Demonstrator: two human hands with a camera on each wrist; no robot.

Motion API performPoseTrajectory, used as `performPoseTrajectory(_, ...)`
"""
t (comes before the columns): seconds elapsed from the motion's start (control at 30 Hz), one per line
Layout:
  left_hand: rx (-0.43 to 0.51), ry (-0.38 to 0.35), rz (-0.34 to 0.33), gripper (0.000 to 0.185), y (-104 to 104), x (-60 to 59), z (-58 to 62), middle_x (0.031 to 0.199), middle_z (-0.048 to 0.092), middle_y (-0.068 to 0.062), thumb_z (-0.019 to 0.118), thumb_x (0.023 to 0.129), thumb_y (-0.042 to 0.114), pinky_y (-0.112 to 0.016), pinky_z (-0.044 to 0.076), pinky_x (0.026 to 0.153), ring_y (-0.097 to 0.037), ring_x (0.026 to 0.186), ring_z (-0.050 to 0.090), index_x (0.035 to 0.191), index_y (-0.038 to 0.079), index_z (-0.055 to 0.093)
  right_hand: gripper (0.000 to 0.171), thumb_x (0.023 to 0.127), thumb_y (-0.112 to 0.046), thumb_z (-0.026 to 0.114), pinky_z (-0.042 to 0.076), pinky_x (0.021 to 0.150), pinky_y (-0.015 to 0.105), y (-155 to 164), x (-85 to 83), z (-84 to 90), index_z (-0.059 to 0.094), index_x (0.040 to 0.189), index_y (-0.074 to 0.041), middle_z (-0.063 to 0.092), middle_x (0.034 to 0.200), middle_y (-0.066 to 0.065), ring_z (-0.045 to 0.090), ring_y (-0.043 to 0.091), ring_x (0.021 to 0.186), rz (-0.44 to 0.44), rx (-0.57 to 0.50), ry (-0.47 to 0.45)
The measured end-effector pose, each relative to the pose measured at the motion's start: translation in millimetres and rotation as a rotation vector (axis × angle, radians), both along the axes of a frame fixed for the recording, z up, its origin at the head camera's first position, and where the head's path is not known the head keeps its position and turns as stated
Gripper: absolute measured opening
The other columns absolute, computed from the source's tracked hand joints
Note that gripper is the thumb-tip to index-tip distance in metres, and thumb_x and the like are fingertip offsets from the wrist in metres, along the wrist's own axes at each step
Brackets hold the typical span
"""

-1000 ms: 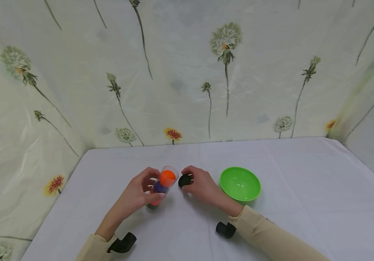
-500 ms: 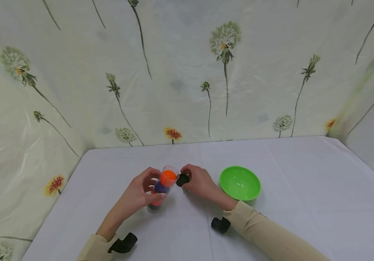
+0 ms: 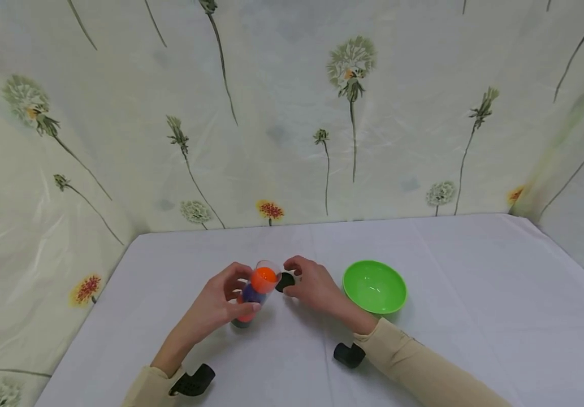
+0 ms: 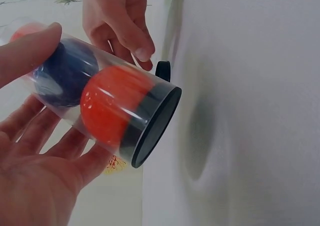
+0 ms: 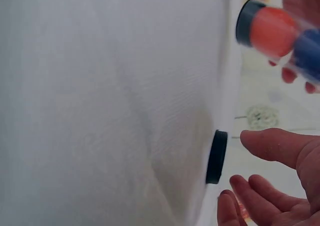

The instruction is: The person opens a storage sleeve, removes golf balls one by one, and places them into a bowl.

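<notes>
Head view shows the left hand (image 3: 215, 305) with fingers and thumb curled round a clear plastic tube with a black bottom cap (image 3: 252, 297), held tilted just above the white tablecloth (image 3: 475, 316); inside sit an orange ball (image 3: 263, 277), a dark blue ball (image 4: 65, 73) and a red ball (image 4: 112, 108). Beside the tube's open mouth, the right hand (image 3: 312, 287) hovers with loosely bent fingers (image 5: 272, 146) just beside a round black lid (image 5: 216, 157) lying on the cloth, not touching it. A green plastic bowl (image 3: 375, 286) stands nearby to the right, and no writing is legible.
</notes>
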State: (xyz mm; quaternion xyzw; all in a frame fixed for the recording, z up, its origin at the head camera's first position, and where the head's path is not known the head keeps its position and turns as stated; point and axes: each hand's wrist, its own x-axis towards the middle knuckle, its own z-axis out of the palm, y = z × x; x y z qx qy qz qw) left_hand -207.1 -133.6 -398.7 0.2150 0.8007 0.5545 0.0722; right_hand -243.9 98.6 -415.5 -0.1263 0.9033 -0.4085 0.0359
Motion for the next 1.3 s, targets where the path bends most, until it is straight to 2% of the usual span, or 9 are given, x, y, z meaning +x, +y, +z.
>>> performPoseTrajectory(0.3,-0.029,0.001,0.001,0.051,1,0.9,1.8,0.123,0.061,-0.001,0.082,0.081,0.017,-0.045,0.045,0.095,-0.025,0.11,0.058,0.125,0.02,0.056,0.041,0.084,-0.007,0.075,0.05,0.091,0.042,13,21.7,19.1,0.062,0.123,-0.006,0.065,0.119,0.01,0.06,0.03,0.107,0.007,-0.159,0.029)
performPoseTrajectory(0.6,-0.1,0.024,0.03,0.05,3,4.2,5.7,0.122,0.061,0.003,0.082,0.08,0.017,-0.047,0.047,0.092,-0.023,0.108,0.059,0.124,0.024,0.059,0.04,0.09,-0.006,0.067,0.049,0.092,0.038,28,44.3,28.2,0.059,0.128,-0.01,0.063,0.121,0.008,0.061,0.024,0.105,0.027,-0.244,0.004)
performPoseTrajectory(0.9,-0.197,0.096,0.041,0.052,8,7.4,7.4,0.119,0.062,0.009,0.084,0.078,0.015,-0.042,0.047,0.09,-0.019,0.107,0.057,0.123,0.029,0.061,0.038,0.093,-0.012,0.066,0.05,0.093,0.034,35,62.7,30.5,0.059,0.131,-0.012,0.059,0.128,0.005,0.061,0.021,0.108,0.034,-0.364,-0.042)
performPoseTrajectory(1.1,-0.274,0.169,0.018,0.052,11,6.8,6.9,0.115,0.062,0.011,0.084,0.078,0.013,-0.038,0.049,0.087,-0.016,0.102,0.056,0.121,0.029,0.061,0.038,0.092,-0.014,0.069,0.051,0.09,0.032,35,71.7,29.4,0.06,0.13,-0.011,0.059,0.129,0.008,0.062,0.022,0.108,0.019,-0.455,-0.081)
performPoseTrajectory(1.3,-0.301,0.193,-0.015,0.051,14,10.2,11.3,0.111,0.061,0.014,0.084,0.077,0.013,-0.037,0.05,0.084,-0.013,0.097,0.054,0.12,0.028,0.061,0.041,0.093,-0.019,0.07,0.05,0.093,0.033,37,76.7,26.3,0.06,0.131,-0.009,0.059,0.13,0.009,0.06,0.026,0.115,0.025,-0.546,-0.134)
